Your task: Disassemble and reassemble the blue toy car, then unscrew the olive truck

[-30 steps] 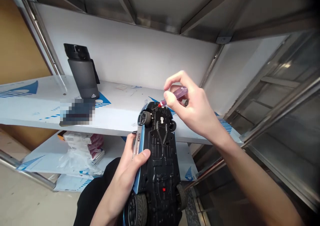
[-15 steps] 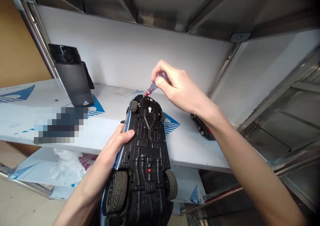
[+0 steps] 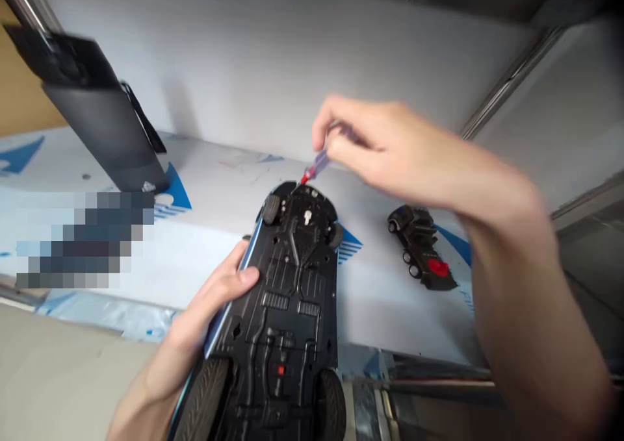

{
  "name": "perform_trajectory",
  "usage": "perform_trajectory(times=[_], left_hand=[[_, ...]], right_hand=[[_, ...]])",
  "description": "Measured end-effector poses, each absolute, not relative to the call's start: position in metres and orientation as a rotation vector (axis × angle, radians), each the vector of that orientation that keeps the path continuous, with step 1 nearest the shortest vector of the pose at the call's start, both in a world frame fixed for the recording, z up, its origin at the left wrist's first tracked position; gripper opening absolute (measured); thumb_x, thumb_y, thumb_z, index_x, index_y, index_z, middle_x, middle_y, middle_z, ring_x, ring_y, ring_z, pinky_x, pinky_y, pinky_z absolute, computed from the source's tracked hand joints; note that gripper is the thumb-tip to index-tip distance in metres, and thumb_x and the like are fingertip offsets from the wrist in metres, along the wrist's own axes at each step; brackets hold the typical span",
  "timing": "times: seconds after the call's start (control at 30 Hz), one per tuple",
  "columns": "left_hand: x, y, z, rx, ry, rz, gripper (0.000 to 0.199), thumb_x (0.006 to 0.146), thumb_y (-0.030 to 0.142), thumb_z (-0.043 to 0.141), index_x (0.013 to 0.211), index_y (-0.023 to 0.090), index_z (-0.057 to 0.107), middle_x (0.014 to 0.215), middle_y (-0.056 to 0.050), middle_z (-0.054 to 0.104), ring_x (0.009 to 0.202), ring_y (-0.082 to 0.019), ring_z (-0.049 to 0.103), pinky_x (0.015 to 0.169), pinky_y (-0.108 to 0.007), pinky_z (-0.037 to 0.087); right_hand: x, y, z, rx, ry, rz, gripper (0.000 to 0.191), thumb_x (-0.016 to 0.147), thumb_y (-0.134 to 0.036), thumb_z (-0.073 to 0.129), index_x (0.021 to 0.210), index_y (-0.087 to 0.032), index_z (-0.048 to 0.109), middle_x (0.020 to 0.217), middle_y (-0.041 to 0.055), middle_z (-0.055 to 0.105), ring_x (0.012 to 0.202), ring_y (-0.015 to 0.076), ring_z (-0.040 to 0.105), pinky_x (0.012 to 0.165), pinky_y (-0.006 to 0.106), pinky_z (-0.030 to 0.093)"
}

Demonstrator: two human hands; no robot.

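Observation:
A blue toy car (image 3: 292, 311) is held with its black underside facing me and its far end at the shelf. My left hand (image 3: 214, 298) grips its left side, thumb on the underside. In my right hand (image 3: 375, 145) is a screwdriver (image 3: 319, 163) with a translucent purple handle and a red collar, pinched between thumb and fingers. It slants down to the left, its tip at the car's far end beside the left small wheel. Whether the tip sits in a screw is too small to tell.
A dark bottle (image 3: 104, 129) stands at the back left of the shelf (image 3: 166, 246), with a pixelated dark patch (image 3: 88, 239) before it. A small dark toy truck (image 3: 422, 246) with a red part is on the right. Metal posts (image 3: 511, 80) frame the shelf.
The view has shifted closer to the shelf, and the toy truck now shows fully. My right wrist is bent more, with the forearm farther right. Both hands keep their holds.

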State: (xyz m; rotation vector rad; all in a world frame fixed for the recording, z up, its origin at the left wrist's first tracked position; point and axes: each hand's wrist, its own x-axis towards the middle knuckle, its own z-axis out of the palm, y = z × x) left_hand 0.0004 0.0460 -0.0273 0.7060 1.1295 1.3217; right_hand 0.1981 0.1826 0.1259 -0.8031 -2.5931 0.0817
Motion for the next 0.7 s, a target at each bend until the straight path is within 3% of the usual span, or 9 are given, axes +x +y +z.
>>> perform_trajectory(times=[0.13,0.27,0.37,0.53,0.7], left_hand=[[0.007,0.048,-0.03,0.682,1.071,1.362,0.064,0.075,0.05,0.079,0.135,0.03,0.071,0.105,-0.006,0.08,0.104,-0.038,0.076,0.082,-0.046,0.062],[0.007,0.048,-0.03,0.676,1.046,1.346,0.072,0.078,0.048,0.082,0.143,0.022,0.064,0.112,-0.009,0.08,0.11,-0.039,0.075,0.091,-0.046,0.06],[0.001,0.044,-0.025,0.712,1.017,1.356,0.065,0.085,0.047,0.078,0.143,0.022,0.064,0.12,-0.008,0.078,0.119,-0.038,0.071,0.101,-0.045,0.055],[-0.008,0.032,-0.018,0.673,1.024,1.231,0.054,0.093,0.042,0.07,0.144,0.026,0.063,0.121,-0.009,0.076,0.121,-0.036,0.068,0.105,-0.047,0.052],[-0.004,0.032,-0.023,0.706,1.025,1.292,0.047,0.095,0.04,0.071,0.138,0.026,0.063,0.126,-0.006,0.074,0.132,-0.034,0.06,0.114,-0.042,0.041]], right_hand=[[0.196,0.18,0.125,-0.884,-2.6,-0.001,0.021,0.111,-0.033,0.047,0.101,-0.03,0.066,0.073,-0.0021,0.062,0.062,0.0166,0.048,0.058,0.034,0.032],[0.193,0.182,0.123,-0.889,-2.61,-0.012,0.029,0.112,-0.045,0.046,0.1,-0.03,0.067,0.065,-0.0039,0.061,0.05,0.0133,0.046,0.054,0.033,0.029],[0.198,0.195,0.117,-0.794,-2.62,-0.067,0.009,0.102,-0.04,0.066,0.106,-0.033,0.07,0.064,-0.0052,0.064,0.046,0.0142,0.049,0.051,0.034,0.03],[0.206,0.225,0.105,-0.734,-2.552,-0.205,0.031,0.1,-0.063,0.065,0.099,-0.035,0.078,0.054,-0.0052,0.061,0.037,0.0102,0.039,0.049,0.038,0.025],[0.194,0.21,0.112,-0.82,-2.515,-0.189,0.016,0.096,-0.043,0.079,0.087,-0.03,0.077,0.059,-0.0007,0.062,0.049,0.0135,0.043,0.058,0.039,0.025]])
